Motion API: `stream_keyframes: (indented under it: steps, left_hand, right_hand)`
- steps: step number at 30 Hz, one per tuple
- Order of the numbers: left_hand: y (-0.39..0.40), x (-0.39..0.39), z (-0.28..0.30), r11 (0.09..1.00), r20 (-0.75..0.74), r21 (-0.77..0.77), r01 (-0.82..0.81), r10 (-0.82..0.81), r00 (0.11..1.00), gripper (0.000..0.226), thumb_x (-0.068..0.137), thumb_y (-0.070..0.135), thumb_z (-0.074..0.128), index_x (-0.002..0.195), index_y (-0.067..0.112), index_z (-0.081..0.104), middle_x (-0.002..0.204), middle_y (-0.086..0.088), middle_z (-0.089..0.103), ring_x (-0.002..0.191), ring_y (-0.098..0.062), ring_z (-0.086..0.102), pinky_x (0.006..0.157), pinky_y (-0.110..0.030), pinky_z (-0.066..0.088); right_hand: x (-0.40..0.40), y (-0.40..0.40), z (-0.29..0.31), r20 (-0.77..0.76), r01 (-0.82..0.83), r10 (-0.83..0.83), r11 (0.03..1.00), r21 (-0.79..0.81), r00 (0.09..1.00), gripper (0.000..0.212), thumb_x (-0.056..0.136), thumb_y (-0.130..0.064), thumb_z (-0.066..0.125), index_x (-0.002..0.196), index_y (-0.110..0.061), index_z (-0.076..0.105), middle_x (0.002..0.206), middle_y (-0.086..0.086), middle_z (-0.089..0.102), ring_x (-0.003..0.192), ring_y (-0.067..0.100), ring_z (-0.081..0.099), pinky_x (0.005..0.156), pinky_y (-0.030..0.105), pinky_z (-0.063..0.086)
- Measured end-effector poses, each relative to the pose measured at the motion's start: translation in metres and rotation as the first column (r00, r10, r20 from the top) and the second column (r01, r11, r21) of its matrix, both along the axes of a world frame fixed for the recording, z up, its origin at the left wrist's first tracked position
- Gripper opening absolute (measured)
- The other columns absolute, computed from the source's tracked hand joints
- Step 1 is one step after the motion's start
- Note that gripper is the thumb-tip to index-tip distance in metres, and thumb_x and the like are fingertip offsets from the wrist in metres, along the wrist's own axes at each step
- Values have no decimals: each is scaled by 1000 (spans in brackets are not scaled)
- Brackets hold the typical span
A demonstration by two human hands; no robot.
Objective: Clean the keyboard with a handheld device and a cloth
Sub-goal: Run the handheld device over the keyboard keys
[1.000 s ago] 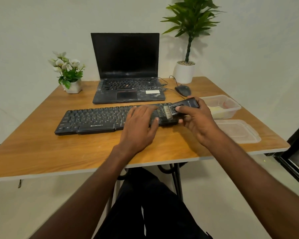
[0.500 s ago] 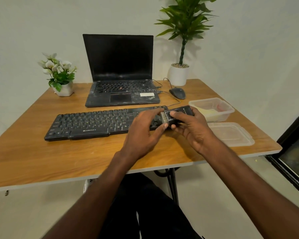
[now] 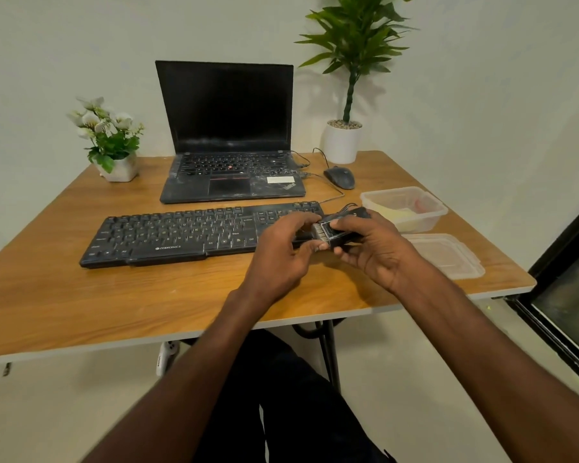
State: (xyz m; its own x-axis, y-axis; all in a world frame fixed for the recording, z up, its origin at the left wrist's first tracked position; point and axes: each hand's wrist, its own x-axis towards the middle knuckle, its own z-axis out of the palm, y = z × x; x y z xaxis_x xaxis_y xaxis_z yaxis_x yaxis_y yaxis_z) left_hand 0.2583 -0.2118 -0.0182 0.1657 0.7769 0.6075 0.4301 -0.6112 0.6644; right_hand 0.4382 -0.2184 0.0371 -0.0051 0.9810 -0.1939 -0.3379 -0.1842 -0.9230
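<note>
A black keyboard (image 3: 181, 237) lies across the wooden table (image 3: 147, 302). Over its right end I hold a small black handheld device (image 3: 340, 232) with a pale brush head pointing left. My right hand (image 3: 371, 248) grips the device's body. My left hand (image 3: 281, 252) pinches the brush head with its fingertips. A yellow cloth (image 3: 396, 213) lies inside a clear plastic tub (image 3: 428, 208) to the right of the device.
A dusty black laptop (image 3: 229, 145) stands open behind the keyboard, with a wired mouse (image 3: 340, 177) to its right. The tub's lid (image 3: 448, 255) lies near the right edge. A flower pot (image 3: 114, 145) and a tall potted plant (image 3: 345, 138) stand at the back.
My left hand has left the keys and come onto the brush head. The device has lifted off the keyboard's right end and come slightly toward me.
</note>
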Motion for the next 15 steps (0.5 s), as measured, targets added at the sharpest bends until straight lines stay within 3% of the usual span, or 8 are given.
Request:
stream_keyframes:
  steps: [5,9,15]
  left_hand:
    - [0,-4,0,996,121,-76,45,-36,992,37,96,16,78,132,13,72,117,5,75,109,-7,68,95,-32,58]
    - [4,-6,0,976,238,-170,133,-90,967,26,99,8,71,125,12,74,110,3,76,106,-13,70,94,-42,60]
    - [9,-8,0,933,387,-218,285,-186,903,21,94,5,74,113,13,73,104,-3,76,102,-22,72,91,-52,60]
  right_hand:
    - [-6,0,-5,-69,22,-23,1000,-9,997,44,86,-6,76,126,-6,58,101,17,74,79,25,74,55,27,58]
    - [-1,-1,-5,-87,-35,38,999,36,995,53,85,-1,76,133,-2,53,117,23,72,92,31,74,59,29,60]
    - [-3,-2,-4,-98,-106,110,994,41,989,45,87,-2,74,128,-5,55,124,27,68,93,34,73,60,29,61]
